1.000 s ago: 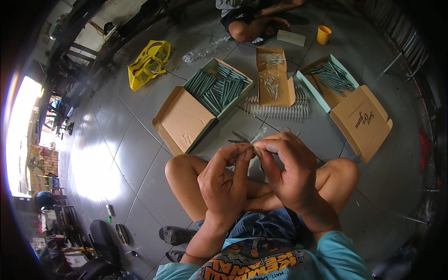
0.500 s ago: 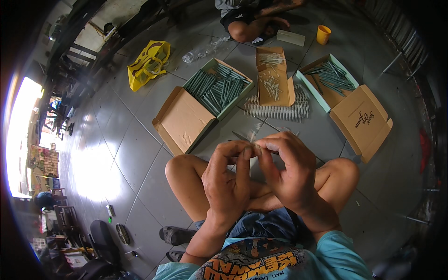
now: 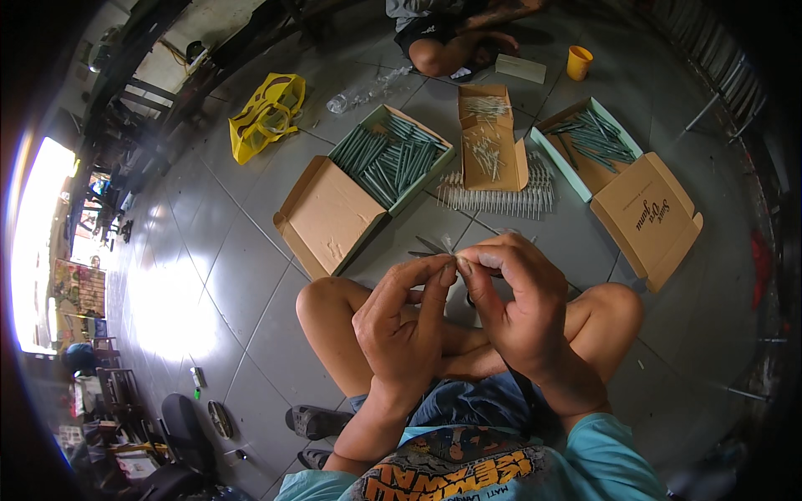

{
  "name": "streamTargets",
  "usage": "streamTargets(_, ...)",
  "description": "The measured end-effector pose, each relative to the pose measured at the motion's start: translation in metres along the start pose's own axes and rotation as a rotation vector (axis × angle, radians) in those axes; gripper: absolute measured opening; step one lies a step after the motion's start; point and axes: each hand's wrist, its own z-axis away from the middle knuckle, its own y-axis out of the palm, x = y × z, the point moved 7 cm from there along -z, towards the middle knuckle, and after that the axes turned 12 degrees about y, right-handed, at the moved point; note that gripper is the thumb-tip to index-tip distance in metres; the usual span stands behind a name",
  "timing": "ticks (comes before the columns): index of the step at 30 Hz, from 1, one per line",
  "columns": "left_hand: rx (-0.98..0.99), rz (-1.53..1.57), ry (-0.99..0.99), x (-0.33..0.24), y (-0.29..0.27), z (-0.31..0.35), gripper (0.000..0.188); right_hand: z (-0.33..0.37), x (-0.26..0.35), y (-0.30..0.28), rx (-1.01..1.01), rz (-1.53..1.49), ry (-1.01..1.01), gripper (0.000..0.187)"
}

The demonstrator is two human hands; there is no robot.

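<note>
My left hand [image 3: 403,313] and my right hand [image 3: 520,296] meet fingertip to fingertip above my crossed legs. Both are closed in a pinch on something small, mostly hidden by the fingers; a whitish, see-through bit [image 3: 448,244] pokes up beyond them. Dark pointed blades, like those of scissors [image 3: 428,247], show just past my left fingertips. Farther off stands a small brown box [image 3: 499,175] of thin, clear-whitish pieces. A row of similar slender pieces [image 3: 493,199] lies on the floor along its near side.
Left of the small box is an open box [image 3: 422,185] full of green sticks; another green-edged box [image 3: 561,171] with fewer sticks is right. A yellow bag [image 3: 266,117], clear plastic [image 3: 363,93] and an orange cup [image 3: 578,63] lie beyond. Another person [image 3: 434,50] sits at the far side.
The whitish piece above my fingertips stands lower and shows less than before. My left hand has shifted slightly left, and more of the dark blades shows.
</note>
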Motion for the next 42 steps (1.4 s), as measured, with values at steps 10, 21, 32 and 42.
streamTargets(10, 0.051, -0.076, 0.082, -0.007, -0.001, -0.005, 0.007, 0.001, 0.002, 0.001, -0.006, 0.045, -0.041, 0.016)
streamTargets(21, 0.075, -0.052, 0.151, -0.004, 0.001, -0.003, 0.008, 0.003, 0.003, 0.004, -0.004, 0.096, -0.064, 0.018)
streamTargets(32, 0.007, 0.082, 0.052, 0.005, 0.003, 0.001, 0.007, 0.002, -0.005, 0.005, 0.010, -0.015, 0.056, 0.016)
streamTargets(42, -0.024, 0.250, -0.133, 0.014, 0.004, 0.007, 0.007, 0.000, -0.012, 0.003, 0.027, -0.113, 0.157, 0.006)
